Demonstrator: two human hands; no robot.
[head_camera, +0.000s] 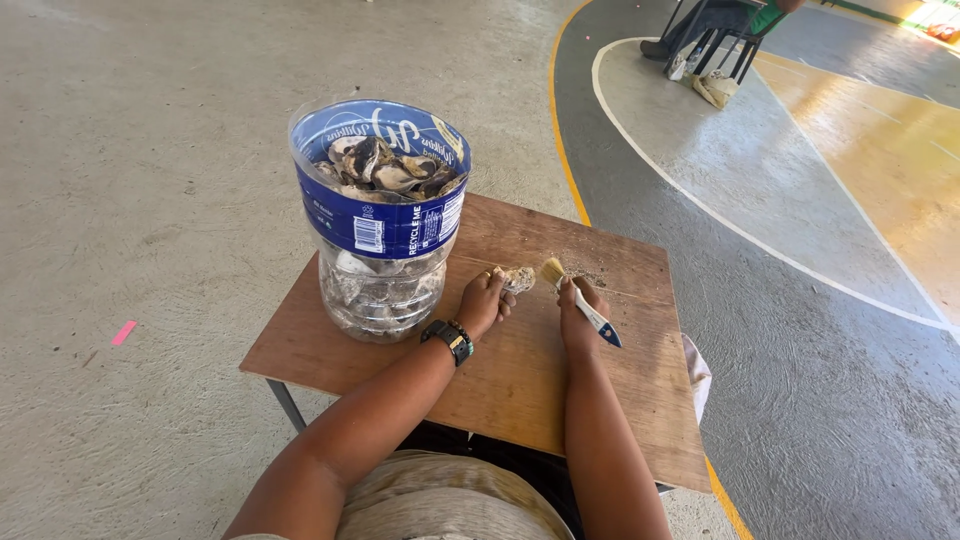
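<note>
The left hand (484, 303) hides most of the shell (519, 279). Beyond the wooden table (520, 380), a chair (715, 40) is cut off by the top edge.

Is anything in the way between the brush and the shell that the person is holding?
Nothing visible. The left hand holds the shell on the wooden board, and the right hand has the brush bristles right beside it. The shell-filled container stands off to the left.
</note>
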